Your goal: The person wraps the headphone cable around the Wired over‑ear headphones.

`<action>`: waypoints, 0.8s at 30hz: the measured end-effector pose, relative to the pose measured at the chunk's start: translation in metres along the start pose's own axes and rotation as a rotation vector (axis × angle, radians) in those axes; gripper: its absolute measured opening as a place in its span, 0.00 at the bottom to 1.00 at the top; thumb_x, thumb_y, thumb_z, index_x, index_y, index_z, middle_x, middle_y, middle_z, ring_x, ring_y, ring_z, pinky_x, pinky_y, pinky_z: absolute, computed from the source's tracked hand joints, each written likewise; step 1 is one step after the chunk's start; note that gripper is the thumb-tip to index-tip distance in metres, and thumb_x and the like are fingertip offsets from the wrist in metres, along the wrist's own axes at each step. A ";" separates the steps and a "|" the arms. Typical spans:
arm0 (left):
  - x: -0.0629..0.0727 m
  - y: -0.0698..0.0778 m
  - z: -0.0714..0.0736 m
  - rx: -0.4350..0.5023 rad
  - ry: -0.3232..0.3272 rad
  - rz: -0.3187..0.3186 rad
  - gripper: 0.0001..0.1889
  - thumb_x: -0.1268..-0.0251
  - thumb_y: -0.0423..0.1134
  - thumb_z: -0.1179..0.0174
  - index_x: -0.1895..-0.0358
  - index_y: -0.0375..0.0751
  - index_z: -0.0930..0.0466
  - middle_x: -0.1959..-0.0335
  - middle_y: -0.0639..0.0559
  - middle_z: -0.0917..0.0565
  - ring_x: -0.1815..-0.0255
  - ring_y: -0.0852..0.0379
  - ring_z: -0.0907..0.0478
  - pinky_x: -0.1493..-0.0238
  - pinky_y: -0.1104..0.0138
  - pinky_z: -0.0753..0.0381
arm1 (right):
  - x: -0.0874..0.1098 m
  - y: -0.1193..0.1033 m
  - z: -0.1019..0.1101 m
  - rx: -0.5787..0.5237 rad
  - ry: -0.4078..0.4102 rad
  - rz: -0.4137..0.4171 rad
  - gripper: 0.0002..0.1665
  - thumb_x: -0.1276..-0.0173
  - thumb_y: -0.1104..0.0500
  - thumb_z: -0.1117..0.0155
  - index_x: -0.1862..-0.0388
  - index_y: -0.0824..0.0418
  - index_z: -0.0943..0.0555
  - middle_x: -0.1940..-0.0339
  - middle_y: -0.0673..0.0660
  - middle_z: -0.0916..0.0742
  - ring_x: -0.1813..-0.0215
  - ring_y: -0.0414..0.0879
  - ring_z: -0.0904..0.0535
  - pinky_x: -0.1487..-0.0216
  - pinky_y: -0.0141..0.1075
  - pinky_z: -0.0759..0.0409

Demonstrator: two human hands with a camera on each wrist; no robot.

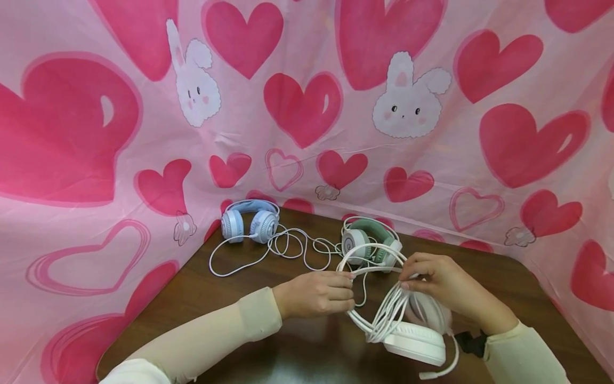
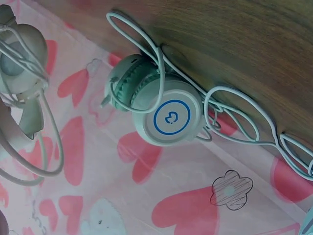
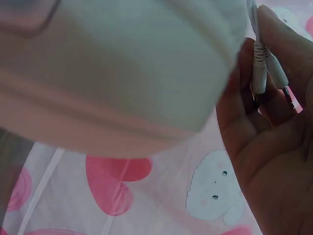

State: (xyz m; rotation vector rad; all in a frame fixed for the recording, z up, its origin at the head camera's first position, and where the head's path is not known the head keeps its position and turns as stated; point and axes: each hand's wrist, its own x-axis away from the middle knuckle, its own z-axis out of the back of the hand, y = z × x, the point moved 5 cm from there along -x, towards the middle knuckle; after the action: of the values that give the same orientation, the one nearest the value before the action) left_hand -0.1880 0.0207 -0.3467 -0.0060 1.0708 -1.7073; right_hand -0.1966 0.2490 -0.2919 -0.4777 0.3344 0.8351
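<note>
Above the table, my left hand [image 1: 314,294] grips the headband of a white headset [image 1: 414,345]. The ear cups hang to the right, and a thin microphone arm [image 1: 453,357] curves out below them. A white cable [image 1: 386,314] is looped in a bundle around the headband. My right hand [image 1: 443,280] pinches the cable end over the ear cups. In the right wrist view, two white audio plugs [image 3: 259,73] with metal tips hang by that hand's fingers, while an ear cup [image 3: 122,73] fills much of the picture, blurred.
Behind the white headset stands a green-and-white headset [image 1: 355,245], its cable lying leftward. A light blue headset [image 1: 251,226] stands at the back left with its cable in loose loops [image 1: 288,245]. Pink heart-patterned cloth [image 1: 307,128] walls the brown table [image 1: 230,298].
</note>
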 end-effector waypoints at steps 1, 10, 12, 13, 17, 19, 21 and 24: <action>0.000 0.000 0.000 0.004 -0.001 -0.006 0.21 0.24 0.26 0.59 0.62 0.44 0.14 0.63 0.57 0.16 0.54 0.56 0.21 0.38 0.61 0.30 | -0.001 -0.001 -0.001 0.005 0.000 0.036 0.16 0.49 0.66 0.23 0.67 0.46 0.14 0.66 0.39 0.17 0.64 0.35 0.22 0.64 0.25 0.25; -0.001 -0.001 -0.001 0.066 -0.008 -0.016 0.22 0.22 0.27 0.62 0.61 0.42 0.14 0.60 0.55 0.16 0.52 0.54 0.21 0.36 0.61 0.32 | -0.005 -0.001 -0.012 0.103 -0.004 0.239 0.17 0.56 0.63 0.20 0.69 0.45 0.14 0.70 0.37 0.17 0.65 0.36 0.25 0.62 0.23 0.30; -0.001 0.000 -0.002 0.072 -0.010 -0.021 0.22 0.22 0.27 0.62 0.60 0.43 0.14 0.60 0.54 0.16 0.51 0.54 0.21 0.36 0.61 0.33 | -0.005 -0.001 -0.014 0.132 -0.005 0.251 0.16 0.56 0.61 0.20 0.70 0.44 0.14 0.71 0.36 0.17 0.64 0.36 0.26 0.62 0.23 0.31; -0.002 0.000 -0.002 0.072 -0.012 -0.024 0.22 0.22 0.27 0.62 0.60 0.43 0.14 0.59 0.54 0.16 0.51 0.54 0.21 0.35 0.62 0.33 | -0.004 0.000 -0.015 0.145 -0.005 0.257 0.15 0.57 0.60 0.20 0.71 0.44 0.14 0.71 0.35 0.17 0.64 0.36 0.27 0.62 0.23 0.31; -0.004 0.001 -0.003 0.065 -0.008 -0.035 0.22 0.22 0.27 0.62 0.60 0.43 0.14 0.59 0.54 0.16 0.51 0.54 0.22 0.36 0.62 0.33 | -0.001 0.000 -0.015 0.182 0.010 0.279 0.15 0.59 0.59 0.19 0.72 0.44 0.15 0.70 0.36 0.18 0.64 0.36 0.27 0.62 0.24 0.31; -0.005 0.000 -0.004 0.069 -0.002 -0.038 0.21 0.23 0.28 0.62 0.60 0.43 0.14 0.60 0.54 0.16 0.51 0.53 0.22 0.36 0.62 0.33 | 0.001 0.000 -0.014 0.195 0.025 0.271 0.16 0.60 0.58 0.18 0.73 0.43 0.15 0.70 0.37 0.21 0.67 0.35 0.27 0.65 0.24 0.30; -0.006 0.000 -0.003 0.090 0.006 -0.036 0.21 0.23 0.28 0.61 0.60 0.42 0.15 0.60 0.54 0.16 0.51 0.53 0.22 0.35 0.62 0.33 | 0.002 0.001 -0.013 0.210 0.040 0.257 0.16 0.61 0.57 0.18 0.73 0.43 0.16 0.70 0.38 0.23 0.69 0.33 0.27 0.67 0.24 0.29; -0.008 0.000 -0.002 0.098 0.007 -0.041 0.20 0.22 0.28 0.61 0.60 0.42 0.15 0.59 0.54 0.16 0.50 0.53 0.22 0.35 0.62 0.33 | 0.003 0.001 -0.014 0.229 0.053 0.242 0.17 0.60 0.56 0.18 0.73 0.43 0.17 0.71 0.37 0.24 0.71 0.31 0.27 0.70 0.23 0.29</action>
State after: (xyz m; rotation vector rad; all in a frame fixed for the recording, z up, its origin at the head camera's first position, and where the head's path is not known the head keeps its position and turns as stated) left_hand -0.1856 0.0279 -0.3438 0.0403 0.9971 -1.7959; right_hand -0.1970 0.2439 -0.3049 -0.2484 0.5375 1.0063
